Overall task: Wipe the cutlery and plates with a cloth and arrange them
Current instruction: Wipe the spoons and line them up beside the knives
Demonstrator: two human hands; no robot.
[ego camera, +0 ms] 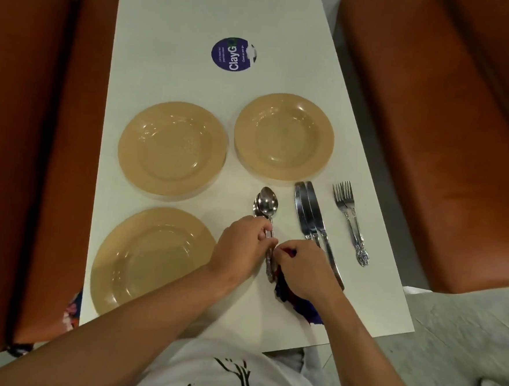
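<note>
Three tan plates lie on the white table: one far right (pixel 283 136), one at the middle left (pixel 172 149), one near left (pixel 149 259). Stacked silver spoons (pixel 266 204) lie right of the plates, bowls pointing away. My left hand (pixel 242 247) pinches their handles. My right hand (pixel 303 271) rests beside them, closed on a dark blue and red cloth (pixel 296 305) that trails toward the table's near edge. Silver knives (pixel 312 215) lie side by side right of the spoons. Stacked forks (pixel 350 220) lie further right.
A round purple sticker (pixel 233 54) sits on the table (pixel 199 23) beyond the plates. Orange-brown bench seats run along the left (pixel 24 146) and right (pixel 446 146) of the table. The table's near edge is just below my forearms.
</note>
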